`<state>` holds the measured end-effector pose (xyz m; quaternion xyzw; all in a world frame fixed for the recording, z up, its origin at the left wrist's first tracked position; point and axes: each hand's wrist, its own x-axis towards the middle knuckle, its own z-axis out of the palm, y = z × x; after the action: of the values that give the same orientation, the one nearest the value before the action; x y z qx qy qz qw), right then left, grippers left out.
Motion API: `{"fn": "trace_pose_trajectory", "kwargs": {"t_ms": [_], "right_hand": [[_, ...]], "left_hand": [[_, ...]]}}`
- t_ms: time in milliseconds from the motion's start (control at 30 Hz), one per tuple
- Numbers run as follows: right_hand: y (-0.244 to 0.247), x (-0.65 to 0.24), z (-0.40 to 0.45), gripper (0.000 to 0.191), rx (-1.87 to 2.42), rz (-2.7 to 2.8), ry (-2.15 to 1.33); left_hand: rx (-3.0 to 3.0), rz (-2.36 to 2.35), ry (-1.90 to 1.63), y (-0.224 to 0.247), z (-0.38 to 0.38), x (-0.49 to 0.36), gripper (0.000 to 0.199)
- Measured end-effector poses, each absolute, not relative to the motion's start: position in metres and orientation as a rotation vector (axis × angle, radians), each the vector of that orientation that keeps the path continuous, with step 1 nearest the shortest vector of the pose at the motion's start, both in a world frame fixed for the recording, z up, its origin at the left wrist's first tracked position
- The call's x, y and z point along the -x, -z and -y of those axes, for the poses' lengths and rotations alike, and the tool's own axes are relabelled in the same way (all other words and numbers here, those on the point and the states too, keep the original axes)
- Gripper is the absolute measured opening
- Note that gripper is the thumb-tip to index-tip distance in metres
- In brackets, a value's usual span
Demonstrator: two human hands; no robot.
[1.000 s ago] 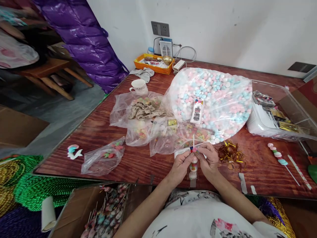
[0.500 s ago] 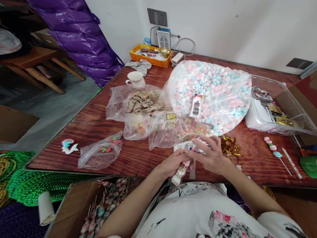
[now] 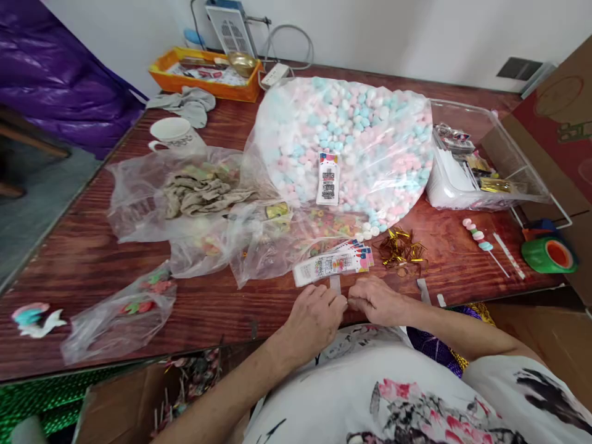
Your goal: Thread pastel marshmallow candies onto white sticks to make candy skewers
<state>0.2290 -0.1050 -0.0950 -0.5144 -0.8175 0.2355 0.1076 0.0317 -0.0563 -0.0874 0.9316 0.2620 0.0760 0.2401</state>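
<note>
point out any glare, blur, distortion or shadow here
Head view: glare on the clear bag of pastel balls; head view: purple plastic at the left edge looks soft and stretched; head view: dim shade below the tabletop's near edge

Lighting: diffuse, moderately bright; comes from outside the view. Brightest on pale wall (image 3: 351,37), with soft grey shading. Glare: whitens folds of large clear bag (image 3: 388,142); glints on purple plastic (image 3: 50,80). Dims beneath surface (image 3: 208,314). Sharpness: fair at centre, smears toward left edge; small print on cards (image 3: 324,266) too blurred to read. Distortion: wide-angle, stretches corners.
</note>
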Motion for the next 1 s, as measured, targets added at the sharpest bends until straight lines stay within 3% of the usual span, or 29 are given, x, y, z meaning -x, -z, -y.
{"fn": "trace_pose_trajectory", "kwargs": {"t_ms": [67, 167, 333, 467, 600, 700, 833, 1000], "right_hand": [[0.088, -0.232, 0.104, 0.015, 1.512, 2.321, -0.405], [0.086, -0.237, 0.107, 0.029, 1.36, 2.282, -0.014], [0.106, -0.247, 0.116, 0.018, 1.109, 2.266, 0.01], [0.117, -0.247, 0.122, 0.012, 1.256, 2.098, -0.219], [0.119, -0.241, 0.127, 0.02, 1.525, 1.8, -0.505], [0.116, -0.25, 0.132, 0.016, 1.58, 1.656, -0.487], [0.117, -0.305, 0.144, 0.014, 1.755, 1.396, -0.193], [0.131, -0.379, 0.164, 0.014, 2.152, 1.27, -0.05]], "left_hand": [[-2.348, -0.749, -0.279, 0.092, 0.05, -0.034, 0.029], [-1.749, -0.767, -0.203, 0.099, 0.037, -0.034, 0.035], [-1.12, -0.529, 0.134, 0.1, 0.033, -0.036, 0.04], [-1.542, -0.514, 0.074, 0.098, 0.042, -0.045, 0.039], [-2.402, -0.599, -0.389, 0.111, 0.051, -0.058, 0.026], [-2.633, -0.55, -0.618, 0.123, 0.051, -0.062, 0.02], [-2.339, -0.654, -0.641, 0.124, 0.044, -0.058, 0.018], [-1.454, -0.968, -0.547, 0.117, 0.041, -0.053, 0.021]]}}
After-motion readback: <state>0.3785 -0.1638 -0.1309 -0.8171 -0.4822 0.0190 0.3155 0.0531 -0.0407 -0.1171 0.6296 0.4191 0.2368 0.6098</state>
